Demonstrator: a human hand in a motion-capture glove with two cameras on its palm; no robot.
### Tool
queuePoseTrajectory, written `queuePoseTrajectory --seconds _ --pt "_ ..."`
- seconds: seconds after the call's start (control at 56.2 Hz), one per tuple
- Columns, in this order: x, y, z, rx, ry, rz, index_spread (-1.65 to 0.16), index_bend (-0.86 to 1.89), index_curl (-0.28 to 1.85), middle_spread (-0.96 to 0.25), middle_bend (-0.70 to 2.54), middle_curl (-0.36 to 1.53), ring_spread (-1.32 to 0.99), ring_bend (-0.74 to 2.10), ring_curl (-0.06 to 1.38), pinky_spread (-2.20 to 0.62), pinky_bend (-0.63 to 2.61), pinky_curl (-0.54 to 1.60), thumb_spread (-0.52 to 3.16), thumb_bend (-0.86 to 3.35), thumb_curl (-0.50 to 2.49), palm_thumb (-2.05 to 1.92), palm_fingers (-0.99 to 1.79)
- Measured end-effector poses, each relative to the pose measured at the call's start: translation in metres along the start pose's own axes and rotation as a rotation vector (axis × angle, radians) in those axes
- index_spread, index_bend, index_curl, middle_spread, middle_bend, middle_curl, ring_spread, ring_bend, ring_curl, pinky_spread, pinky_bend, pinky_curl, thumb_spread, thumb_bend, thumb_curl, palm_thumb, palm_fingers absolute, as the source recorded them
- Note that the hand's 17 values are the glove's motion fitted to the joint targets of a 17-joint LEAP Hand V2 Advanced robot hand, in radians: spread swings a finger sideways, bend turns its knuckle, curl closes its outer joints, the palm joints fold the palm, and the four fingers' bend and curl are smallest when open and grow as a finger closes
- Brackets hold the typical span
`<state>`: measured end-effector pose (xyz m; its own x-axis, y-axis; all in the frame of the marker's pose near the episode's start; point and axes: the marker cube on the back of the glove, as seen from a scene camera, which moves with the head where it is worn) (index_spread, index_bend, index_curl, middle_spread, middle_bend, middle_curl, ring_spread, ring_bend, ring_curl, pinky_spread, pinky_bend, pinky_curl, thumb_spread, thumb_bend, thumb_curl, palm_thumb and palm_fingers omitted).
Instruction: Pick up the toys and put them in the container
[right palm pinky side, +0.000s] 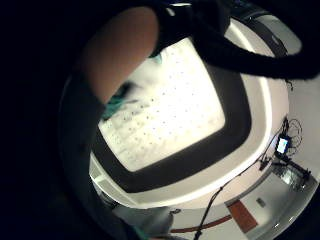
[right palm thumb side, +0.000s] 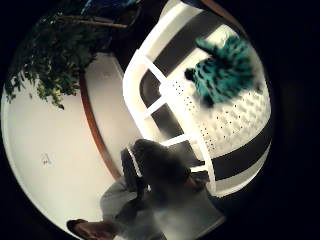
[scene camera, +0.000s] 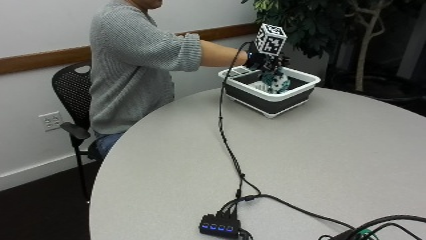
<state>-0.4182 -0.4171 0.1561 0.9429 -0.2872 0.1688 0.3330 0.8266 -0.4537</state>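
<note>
no readable text, label, brand or number shows on anything in these views

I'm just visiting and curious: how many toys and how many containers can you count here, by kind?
Teal-and-black plush toy: 1, inside the container under the gloved right hand
White-and-dark container: 1
Total: 2

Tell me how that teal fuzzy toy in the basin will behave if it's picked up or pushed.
The teal plush toy looks shaggy and soft, so it will probably flop and squash rather than hold its shape. It likely weighs little for its bulk. Its fur should resist slipping, and on the basin's dotted floor it seems unlikely to roll far. The gloved right hand is above it.
</note>
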Motion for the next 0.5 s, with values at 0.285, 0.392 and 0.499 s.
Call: queuePoseTrajectory --seconds 0.285,0.392,0.499 --pt "0.015 0.034 -0.003 0.022 0.042 -0.062 -0.38 0.21 0.61 -0.11 0.04 0.31 -0.06 0.09 0.24 0.07 0.87 0.37 1.16 -0.08 0.33 -0.12 -0.34" --pt "0.038 0.067 -0.014 0.064 0.055 -0.077 -0.38 0.21 0.59 -0.1 0.04 0.25 -0.04 0.09 0.21 0.08 0.84 0.36 1.18 -0.08 0.28 -0.12 -0.33" --pt "0.094 0.111 -0.031 0.105 0.157 0.014 -0.38 0.21 0.57 -0.1 0.04 0.21 -0.03 0.11 0.18 0.09 0.82 0.35 1.22 -0.08 0.24 -0.13 -0.32"
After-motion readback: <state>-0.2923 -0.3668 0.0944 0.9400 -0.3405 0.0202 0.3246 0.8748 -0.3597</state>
